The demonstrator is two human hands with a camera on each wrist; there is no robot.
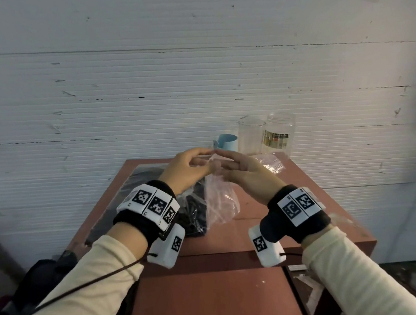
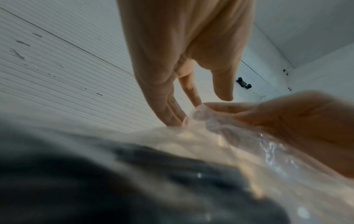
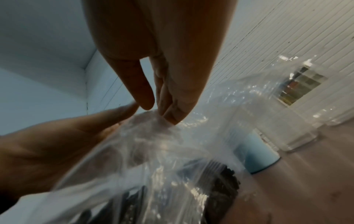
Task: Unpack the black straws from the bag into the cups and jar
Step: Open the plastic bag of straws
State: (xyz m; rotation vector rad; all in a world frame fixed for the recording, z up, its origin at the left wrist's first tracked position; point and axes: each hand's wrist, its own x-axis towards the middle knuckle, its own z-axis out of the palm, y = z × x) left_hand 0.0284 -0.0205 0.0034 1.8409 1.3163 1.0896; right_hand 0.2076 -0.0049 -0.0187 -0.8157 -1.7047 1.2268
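Arms: both forearms in cream sleeves reach forward over the reddish tabletop (image 1: 306, 172), wrists raised, fingertips meeting at the centre.
Left hand (image 1: 186, 171): fingers curled, thumb and forefinger pinching the top edge of the clear bag (image 1: 220, 202).
Right hand (image 1: 248, 176): fingers long and nearly straight, tips closing on that same bag mouth; from the right wrist view, the fingertips (image 3: 173, 116) nip the gathered plastic.
Bag: lifted at its mouth, hanging crumpled between the two hands, lower part down at the tabletop.
Black straws (image 1: 194, 210): a dark bundle inside the bag, low and under the left wrist; in the left wrist view they are only a dark blur.
Blue cup (image 1: 227, 142): upright at the far edge, just beyond the fingertips; contents not visible.
Clear cup (image 1: 251, 137): upright beside the blue one, appears empty.
Jar (image 1: 280, 134): clear, labelled, lidless, touching or just beside the clear cup, seemingly empty.
Second plastic bag (image 1: 270, 163): loose, crinkled, flat in front of the jar.
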